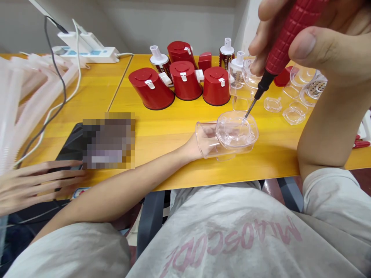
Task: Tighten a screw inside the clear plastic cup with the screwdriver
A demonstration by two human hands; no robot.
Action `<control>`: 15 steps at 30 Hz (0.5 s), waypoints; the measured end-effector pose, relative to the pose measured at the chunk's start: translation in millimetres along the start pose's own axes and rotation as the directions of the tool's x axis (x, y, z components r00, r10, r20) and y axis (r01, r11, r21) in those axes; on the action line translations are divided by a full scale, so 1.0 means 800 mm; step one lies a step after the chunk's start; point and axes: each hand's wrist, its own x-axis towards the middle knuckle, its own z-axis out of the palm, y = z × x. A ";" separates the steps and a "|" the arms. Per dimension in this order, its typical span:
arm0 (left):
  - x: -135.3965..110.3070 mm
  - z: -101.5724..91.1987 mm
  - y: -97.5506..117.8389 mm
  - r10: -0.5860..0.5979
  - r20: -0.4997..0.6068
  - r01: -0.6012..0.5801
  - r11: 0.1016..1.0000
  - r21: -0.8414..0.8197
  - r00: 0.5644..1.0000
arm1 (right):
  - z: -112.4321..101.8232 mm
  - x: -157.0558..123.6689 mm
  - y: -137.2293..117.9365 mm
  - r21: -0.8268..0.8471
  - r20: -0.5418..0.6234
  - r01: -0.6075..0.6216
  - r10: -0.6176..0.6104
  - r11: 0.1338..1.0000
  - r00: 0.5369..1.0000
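My left hand reaches inside a clear plastic container through its open end and holds it up from within, its fingers seen blurrily through the wall. An oval clear plastic piece sits on the container's upper side. In my right hand is a screwdriver with a ridged red handle and a black collar. Its thin metal shaft points down and left, the tip at the oval piece's upper right part; whether a screw is there cannot be made out.
Red oval housings and metal cylinders with white tops stand behind. Loose clear plastic parts lie to the right. Another person's hand rests left beside a black device. A power strip, cables and corrugated tubes are farther left.
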 end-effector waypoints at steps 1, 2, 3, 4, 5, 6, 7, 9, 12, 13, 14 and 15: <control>0.000 0.000 0.000 0.002 0.006 -0.002 1.000 -0.001 1.000 | 0.002 -0.001 -0.003 -0.029 0.003 -0.001 0.002 1.000 1.000; 0.000 0.001 0.001 0.002 0.016 -0.002 1.000 -0.003 1.000 | 0.003 -0.002 -0.004 -0.023 -0.009 -0.009 0.008 1.000 1.000; 0.000 0.001 0.001 0.001 0.026 -0.001 1.000 -0.004 1.000 | 0.003 -0.002 -0.004 -0.015 -0.026 -0.003 0.002 1.000 1.000; 0.000 0.001 0.002 -0.001 0.031 0.001 1.000 -0.005 1.000 | 0.001 -0.002 -0.003 -0.015 -0.037 0.005 -0.006 1.000 0.999; 0.000 0.001 0.002 0.001 0.032 -0.001 1.000 -0.005 1.000 | -0.002 -0.001 0.000 -0.018 -0.059 0.014 -0.015 1.000 0.998; 0.001 0.001 0.002 0.005 0.030 -0.005 1.000 -0.003 1.000 | -0.005 0.000 0.004 -0.027 -0.064 0.020 -0.022 0.999 0.998; 0.001 0.001 0.002 0.008 0.031 -0.008 1.000 0.004 0.999 | -0.009 0.001 0.008 -0.041 -0.057 0.030 -0.032 0.999 0.998; 0.002 0.000 0.002 0.022 0.033 -0.023 1.000 0.020 0.999 | -0.015 0.003 0.015 -0.062 -0.030 0.039 -0.041 0.997 0.999; 0.002 0.000 0.001 0.024 0.030 -0.025 0.999 0.020 0.999 | -0.015 0.004 0.017 -0.046 -0.023 0.040 -0.041 0.998 0.999; 0.002 0.000 0.002 0.021 0.027 -0.021 1.000 0.014 0.999 | -0.013 0.004 0.015 -0.030 -0.048 0.043 -0.044 0.999 0.998; 0.002 0.001 0.002 0.020 0.025 -0.020 1.000 0.011 0.999 | -0.010 0.004 0.013 0.024 -0.081 0.027 -0.025 0.999 0.996; 0.001 0.001 0.003 0.019 0.025 -0.020 1.000 0.014 0.999 | -0.006 0.004 0.011 0.118 -0.116 -0.024 0.038 0.993 0.993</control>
